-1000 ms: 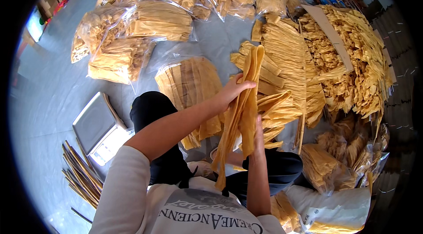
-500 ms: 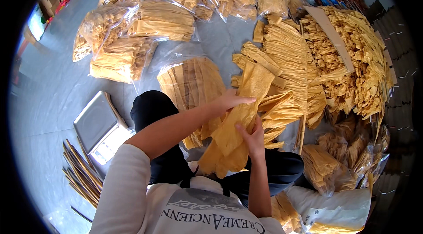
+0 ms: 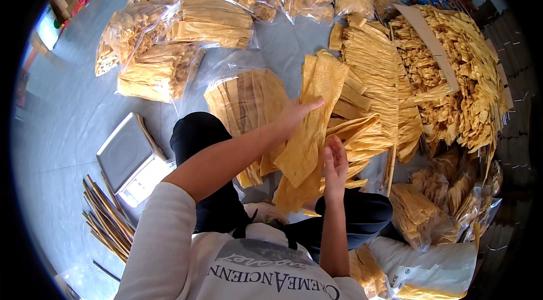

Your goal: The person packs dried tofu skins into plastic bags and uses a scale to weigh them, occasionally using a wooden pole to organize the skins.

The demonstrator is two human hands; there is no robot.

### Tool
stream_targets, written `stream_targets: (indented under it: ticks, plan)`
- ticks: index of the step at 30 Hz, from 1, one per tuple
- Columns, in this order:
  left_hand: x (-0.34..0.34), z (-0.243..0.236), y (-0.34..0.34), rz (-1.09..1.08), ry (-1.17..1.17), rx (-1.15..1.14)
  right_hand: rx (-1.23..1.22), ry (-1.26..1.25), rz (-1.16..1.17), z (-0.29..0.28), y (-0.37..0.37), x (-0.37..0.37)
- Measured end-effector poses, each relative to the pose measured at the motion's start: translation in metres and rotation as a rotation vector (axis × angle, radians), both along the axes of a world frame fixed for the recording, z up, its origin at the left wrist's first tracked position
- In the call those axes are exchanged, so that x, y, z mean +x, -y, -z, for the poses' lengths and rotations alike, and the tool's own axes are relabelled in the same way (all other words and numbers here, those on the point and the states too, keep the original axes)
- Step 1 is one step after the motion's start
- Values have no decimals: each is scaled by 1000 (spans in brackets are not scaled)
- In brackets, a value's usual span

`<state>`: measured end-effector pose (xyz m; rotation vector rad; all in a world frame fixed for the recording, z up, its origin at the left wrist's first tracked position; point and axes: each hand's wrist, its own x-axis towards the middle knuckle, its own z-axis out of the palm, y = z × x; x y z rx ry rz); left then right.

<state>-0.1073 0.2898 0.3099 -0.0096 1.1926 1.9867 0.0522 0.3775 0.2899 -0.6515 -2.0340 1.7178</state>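
Note:
My left hand (image 3: 298,115) is closed on a long, yellow, wrinkled strip of dried tofu skin (image 3: 318,85), thumb lying across its face. The strip stands tilted in front of me, and its lower end overlaps another piece hanging over my lap. Just right of its lower half, my right hand (image 3: 336,165) is held with the palm turned up and fingers extended, nothing visible in it. Beyond that hand lie loose folded strips (image 3: 362,133) and a long row of tofu skin (image 3: 370,68).
A clear bag of tofu skin (image 3: 246,99) lies before my knees, with more filled bags (image 3: 212,23) behind. At left are a scale (image 3: 127,147) and thin sticks (image 3: 104,218). A big heap (image 3: 458,79) with a cardboard strip (image 3: 429,45) stands at right.
My left hand has moved up slightly, bringing the strip more upright and further left. My right hand has come off the strip and its fingers have opened.

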Motion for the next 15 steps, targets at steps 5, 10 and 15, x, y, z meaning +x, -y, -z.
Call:
stream_targets:
  ticks: [5, 10, 15]
  plan:
    - [-2, 7, -4, -54, 85, 107, -199, 146, -119, -3, 3, 2]
    - [-1, 7, -4, -76, 65, 55, -162, 184, -177, -2, 5, 6]
    - [-2, 10, -3, -117, 76, 39, -168, 153, -226, -5, 8, 5]
